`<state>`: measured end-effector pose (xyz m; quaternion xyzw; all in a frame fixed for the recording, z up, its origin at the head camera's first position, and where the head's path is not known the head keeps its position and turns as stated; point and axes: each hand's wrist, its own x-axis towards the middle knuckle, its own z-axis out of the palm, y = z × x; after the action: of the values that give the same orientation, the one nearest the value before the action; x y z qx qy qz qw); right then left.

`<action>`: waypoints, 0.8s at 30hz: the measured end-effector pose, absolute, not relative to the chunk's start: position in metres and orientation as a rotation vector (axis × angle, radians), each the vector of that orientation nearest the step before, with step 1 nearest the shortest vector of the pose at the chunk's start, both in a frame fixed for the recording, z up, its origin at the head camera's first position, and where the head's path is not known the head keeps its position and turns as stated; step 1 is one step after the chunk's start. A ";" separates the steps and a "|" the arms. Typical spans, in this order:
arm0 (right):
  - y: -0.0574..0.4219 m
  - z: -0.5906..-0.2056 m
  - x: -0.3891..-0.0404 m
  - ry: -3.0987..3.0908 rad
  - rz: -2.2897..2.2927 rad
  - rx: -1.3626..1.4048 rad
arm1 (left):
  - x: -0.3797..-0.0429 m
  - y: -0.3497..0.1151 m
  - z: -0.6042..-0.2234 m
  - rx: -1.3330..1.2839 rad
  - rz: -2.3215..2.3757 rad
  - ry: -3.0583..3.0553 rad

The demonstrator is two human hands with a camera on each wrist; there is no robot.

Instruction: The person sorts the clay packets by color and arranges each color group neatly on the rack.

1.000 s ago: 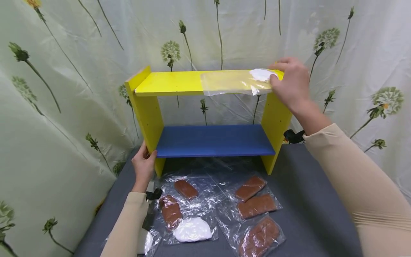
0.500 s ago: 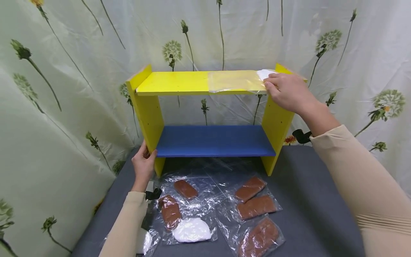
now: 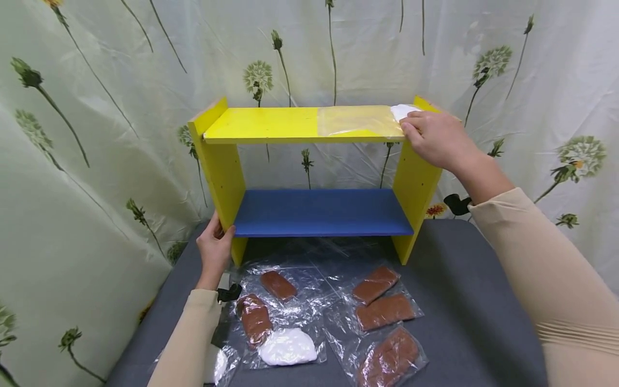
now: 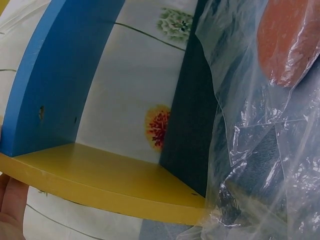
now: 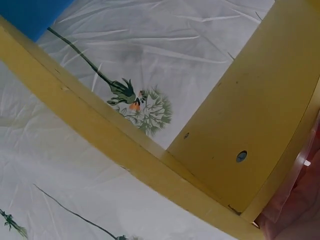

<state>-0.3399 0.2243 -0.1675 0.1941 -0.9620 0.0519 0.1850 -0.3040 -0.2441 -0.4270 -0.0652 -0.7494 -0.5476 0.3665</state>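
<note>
A small yellow shelf unit (image 3: 221,177) with a blue middle board (image 3: 324,212) stands upright. My left hand (image 3: 215,248) grips its left side panel low down, thumb at the front edge near the blue board; in the left wrist view some fingers (image 4: 12,202) show beside the yellow panel. On the right end of the yellow top board (image 3: 263,122) lies a clear plastic bag (image 3: 355,120) with a white lump (image 3: 401,111) in it. My right hand (image 3: 437,141) holds the bag's right end at the board's front edge, partly covering the white lump.
On the dark grey tabletop (image 3: 464,301) before the shelf lie several clear bags with brown slabs (image 3: 387,312) and one with a white lump (image 3: 288,346). Another bag with something white (image 3: 223,365) lies by the left forearm. A flowered curtain (image 3: 121,80) hangs behind.
My right hand has lowered and shifted right, drawing the bag along the top board, where it now lies flatter. The left hand has kept its place on the side panel.
</note>
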 end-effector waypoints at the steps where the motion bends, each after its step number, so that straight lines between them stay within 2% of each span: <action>1: 0.224 -0.167 -0.340 -2.713 0.138 0.547 | -0.304 -0.244 -0.427 -0.169 -1.409 -1.921; 24: 0.226 -0.181 -0.305 -2.328 0.326 0.634 | -0.301 -0.242 -0.425 -0.108 -1.398 -1.939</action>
<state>-0.3052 0.2259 -0.1814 0.2445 -0.8970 0.1257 0.3462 -0.3012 -0.2423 -0.4251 -0.0420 -0.7541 -0.5437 0.3659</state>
